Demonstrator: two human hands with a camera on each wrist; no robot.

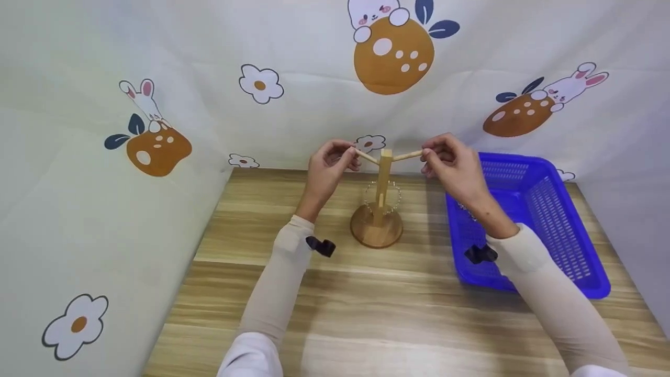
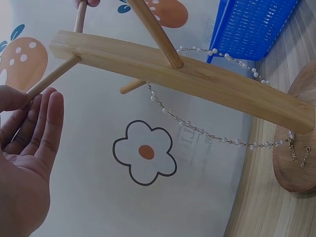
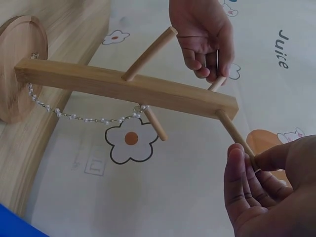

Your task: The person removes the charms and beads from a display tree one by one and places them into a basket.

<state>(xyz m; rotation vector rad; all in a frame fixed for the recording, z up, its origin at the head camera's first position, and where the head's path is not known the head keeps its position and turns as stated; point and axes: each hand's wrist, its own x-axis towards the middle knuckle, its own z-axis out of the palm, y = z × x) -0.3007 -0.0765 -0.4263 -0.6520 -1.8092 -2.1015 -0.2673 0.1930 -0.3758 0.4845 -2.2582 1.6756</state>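
Observation:
A wooden jewelry stand (image 1: 384,175) stands upright on its round base (image 1: 361,230), with pegs sticking out of the post. My left hand (image 1: 332,165) pinches the end of the upper left peg (image 1: 368,156) between thumb and fingers. On the other side, my right hand (image 1: 455,165) pinches the tip of the upper right peg (image 1: 407,155). A pearl-beaded necklace (image 2: 212,136) hangs from the lower pegs and loops around the post. Its small clasp chain (image 2: 298,157) dangles close over the base in the left wrist view.
A blue plastic basket (image 1: 570,230) sits on the table to the right, under my right forearm. Part of a beaded strand (image 1: 465,209) shows inside it beside my wrist. Behind the wooden table (image 1: 251,235) hangs a printed cloth (image 1: 303,120).

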